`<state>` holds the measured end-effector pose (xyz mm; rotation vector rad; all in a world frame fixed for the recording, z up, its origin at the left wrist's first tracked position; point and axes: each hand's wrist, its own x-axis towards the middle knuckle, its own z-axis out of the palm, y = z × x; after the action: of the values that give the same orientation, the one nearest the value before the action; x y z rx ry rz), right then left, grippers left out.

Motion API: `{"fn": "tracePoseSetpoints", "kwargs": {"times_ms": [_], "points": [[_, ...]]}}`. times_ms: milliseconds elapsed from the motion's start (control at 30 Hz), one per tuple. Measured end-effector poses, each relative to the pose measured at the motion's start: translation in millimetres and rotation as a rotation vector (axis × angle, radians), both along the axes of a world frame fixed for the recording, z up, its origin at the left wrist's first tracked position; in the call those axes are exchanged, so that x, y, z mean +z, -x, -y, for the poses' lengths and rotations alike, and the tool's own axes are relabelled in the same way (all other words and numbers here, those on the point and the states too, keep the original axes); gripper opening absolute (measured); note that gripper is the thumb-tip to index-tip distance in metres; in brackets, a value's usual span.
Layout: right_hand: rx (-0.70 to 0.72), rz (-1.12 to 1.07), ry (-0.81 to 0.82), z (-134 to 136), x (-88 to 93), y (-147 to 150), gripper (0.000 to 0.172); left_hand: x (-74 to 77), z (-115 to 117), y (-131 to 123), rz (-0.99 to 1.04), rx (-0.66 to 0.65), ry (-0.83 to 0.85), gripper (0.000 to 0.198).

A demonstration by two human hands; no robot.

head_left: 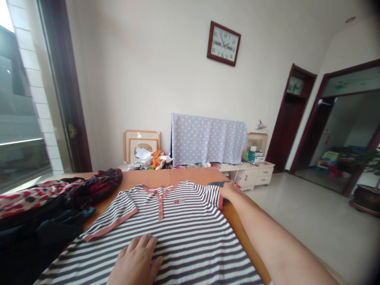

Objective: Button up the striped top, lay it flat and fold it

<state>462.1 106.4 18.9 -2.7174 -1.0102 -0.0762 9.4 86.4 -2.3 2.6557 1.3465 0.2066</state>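
Observation:
A black-and-white striped short-sleeved shirt (190,233) lies spread front side up on an orange-brown table (130,178). It has coral trim at the neck and cuffs, a short button placket and a small chest badge. My left hand (136,259) rests on the shirt's middle, fingers stretched out flat. At the far right sleeve, my right hand (230,191) is closed on the sleeve's edge; its fingertips are partly hidden. A bit of dark cloth (218,184) shows beside that hand, behind the sleeve.
Dark and red-patterned clothes (89,190) are heaped on the table's left side. Beyond the table stands a low white cabinet (259,175) bearing a polka-dot cloth cover (208,138), picture frames (142,144) and small items. A wall clock (224,43) hangs above; a potted plant (368,198) stands far right.

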Motion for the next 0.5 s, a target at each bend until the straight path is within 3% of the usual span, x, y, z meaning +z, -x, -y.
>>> {"fn": "tracePoseSetpoints", "kwargs": {"times_ms": [167, 333, 500], "points": [[0.018, 0.0, -0.014, -4.0, -1.1, 3.0, 0.049, 1.9, 0.8, -0.5, -0.017, 0.008, 0.014, 0.051], [0.055, 0.002, -0.069, -0.5, 10.5, 12.1, 0.035, 5.7, 2.7, -1.3, -0.03, 0.002, 0.015, 0.051], [0.137, 0.046, -0.155, 5.8, 24.6, 44.2, 0.023, 14.4, 10.6, -2.2, -0.007, -0.024, -0.031, 0.048]]}}
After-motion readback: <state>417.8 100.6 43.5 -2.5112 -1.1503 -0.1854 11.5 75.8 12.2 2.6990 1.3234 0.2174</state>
